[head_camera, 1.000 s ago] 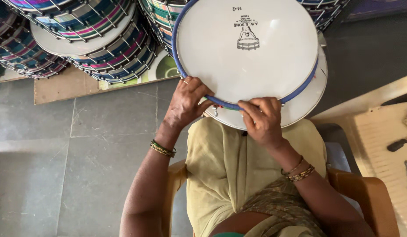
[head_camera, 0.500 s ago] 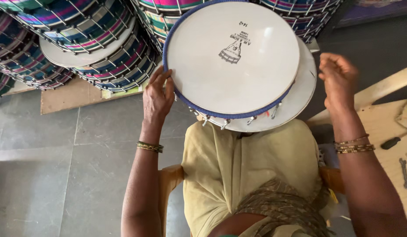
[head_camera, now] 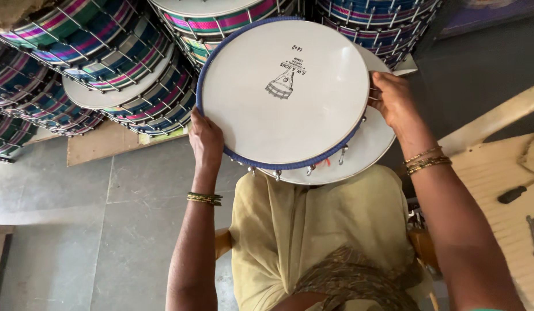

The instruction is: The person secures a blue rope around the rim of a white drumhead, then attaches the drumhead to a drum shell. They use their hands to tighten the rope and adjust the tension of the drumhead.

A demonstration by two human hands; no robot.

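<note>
Here, both hands [head_camera: 204, 138] on a smooth round blue-rimmed drum [head_camera: 284, 92].

White drum head [head_camera: 278, 121] rimmed in blue, a small black emblem printed on it. Stacked drums [head_camera: 99, 63] behind show pink, green and blue stripes. Pale yellow-olive cloth [head_camera: 313, 230] below, grey floor [head_camera: 76, 230], bangles [head_camera: 204, 198] seemingly gold.

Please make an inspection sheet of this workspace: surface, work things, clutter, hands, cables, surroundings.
Surface: grey tiled floor; the drum stands on the lap.
Job's things: white drum head with blue rim, metal hooks along its lower edge.
Clutter: dark tools on a pale board at right.
Hands: left hand and right hand grip opposite rim edges.
Cables: nothing seen.
Surroundings: stacked striped drums behind.
</note>
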